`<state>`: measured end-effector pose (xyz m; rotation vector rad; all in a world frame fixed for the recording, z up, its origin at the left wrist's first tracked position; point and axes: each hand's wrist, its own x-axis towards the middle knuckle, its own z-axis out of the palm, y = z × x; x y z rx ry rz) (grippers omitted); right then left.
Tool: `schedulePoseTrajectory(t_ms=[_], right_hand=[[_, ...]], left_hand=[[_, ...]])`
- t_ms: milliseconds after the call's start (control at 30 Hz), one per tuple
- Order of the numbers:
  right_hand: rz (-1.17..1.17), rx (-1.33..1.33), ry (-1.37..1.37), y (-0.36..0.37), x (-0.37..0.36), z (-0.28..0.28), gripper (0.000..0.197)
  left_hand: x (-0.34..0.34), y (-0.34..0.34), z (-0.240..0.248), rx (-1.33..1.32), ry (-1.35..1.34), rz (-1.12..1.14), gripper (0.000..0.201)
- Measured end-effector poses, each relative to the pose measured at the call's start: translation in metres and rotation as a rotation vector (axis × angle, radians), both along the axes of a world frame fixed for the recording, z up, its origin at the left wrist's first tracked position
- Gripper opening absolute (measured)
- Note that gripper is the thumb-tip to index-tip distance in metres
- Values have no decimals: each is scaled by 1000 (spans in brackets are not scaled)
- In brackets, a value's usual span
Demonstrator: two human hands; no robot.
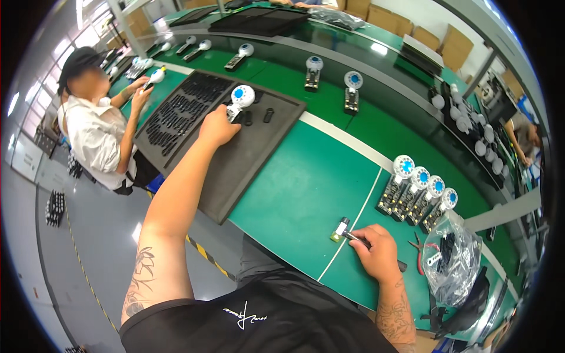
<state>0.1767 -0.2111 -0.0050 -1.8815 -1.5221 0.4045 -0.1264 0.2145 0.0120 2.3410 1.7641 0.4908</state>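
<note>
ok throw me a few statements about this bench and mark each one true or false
1. The right hand holds a small hammer. True.
2. The left hand grips a pair of pliers. False: it holds a white-headed device above the dark tray.
3. Four more white-headed devices are grouped to the right of the tray. True.
4. The pliers have blue handles. False: the handles are red.
5. The pliers lie beside a clear plastic bag. True.
6. The co-worker on the left is empty-handed. False: they hold a similar device.
</note>
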Motion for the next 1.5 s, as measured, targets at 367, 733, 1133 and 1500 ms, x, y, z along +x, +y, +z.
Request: schedulePoseTrajectory(t_ms=[367, 733, 1133, 1500], right_hand=[[24, -16, -61, -4, 4, -4, 17], [-56, -88, -177, -11, 16, -17, 19], [216, 212, -275, 62, -29, -3, 23], [268, 213, -365, 98, -61, -26, 17]], left_hand=[[1, -9, -4, 11, -14, 60, 41], [61, -206, 19, -184, -104, -547, 39], [18, -221, 40, -277, -560, -371, 60], [-125, -308, -26, -710, -1499, -335, 68]])
